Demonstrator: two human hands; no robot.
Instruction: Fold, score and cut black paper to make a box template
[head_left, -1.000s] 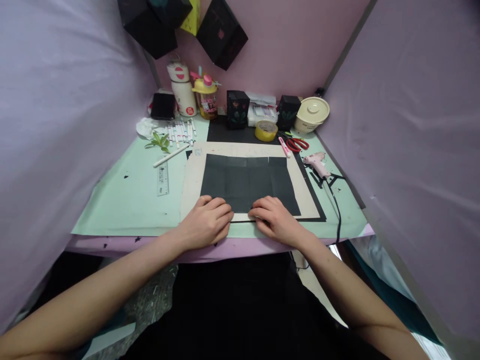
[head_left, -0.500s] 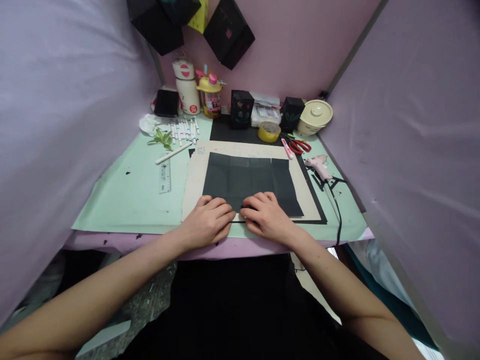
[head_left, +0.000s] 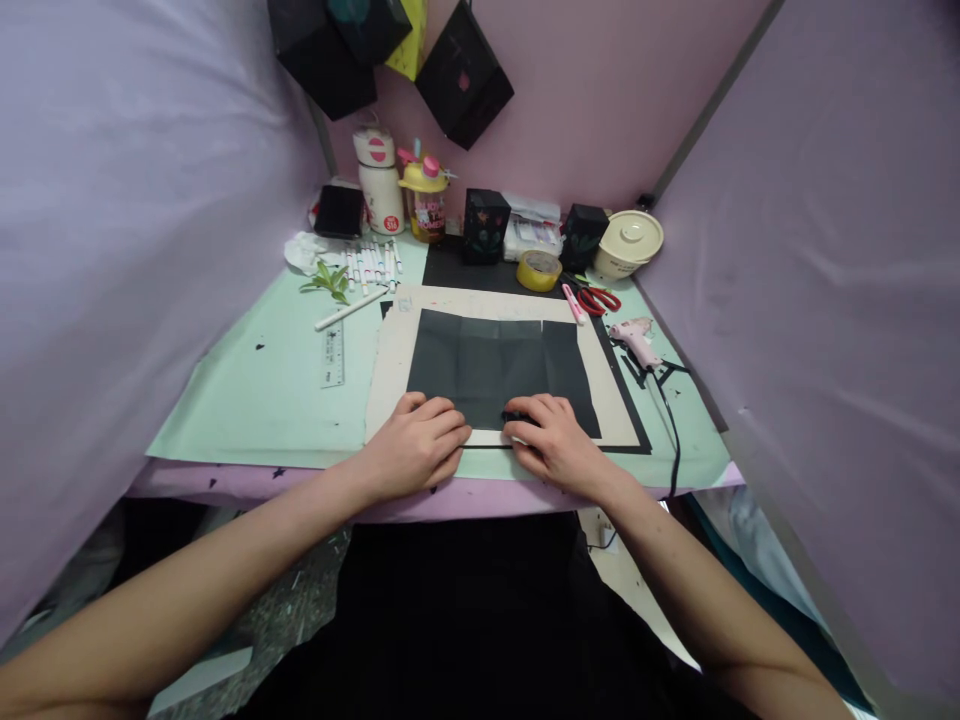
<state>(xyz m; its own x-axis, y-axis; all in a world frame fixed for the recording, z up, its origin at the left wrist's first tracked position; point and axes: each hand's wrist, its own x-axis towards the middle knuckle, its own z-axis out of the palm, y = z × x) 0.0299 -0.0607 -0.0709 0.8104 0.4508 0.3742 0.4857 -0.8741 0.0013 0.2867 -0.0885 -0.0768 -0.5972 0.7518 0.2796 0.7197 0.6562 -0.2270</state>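
Observation:
A black paper sheet (head_left: pixel 495 360) with several upright crease lines and a slit at its top edge lies on a cream board (head_left: pixel 390 355). My left hand (head_left: pixel 424 440) is closed at the sheet's near left edge, fingers curled together over it. Further right along the same edge, my right hand (head_left: pixel 551 440) is closed with bent fingers. A small dark bit, apparently the folded-up edge of the sheet, shows between those fingers. Both thumbs and the undersides of the fingers are mostly hidden.
Right of the board lie a pink cutter (head_left: pixel 573 304), red scissors (head_left: pixel 598 300) and a pink glue gun (head_left: pixel 636 343) with its cord over the front edge. A ruler (head_left: pixel 332 355) and white pen (head_left: pixel 351 309) are left. Yellow tape (head_left: pixel 538 270) and bottles (head_left: pixel 381 190) stand behind.
My right hand has slid a little to the right along the paper's near edge, widening the gap between the hands. My left hand stays in place. The view has shifted slightly.

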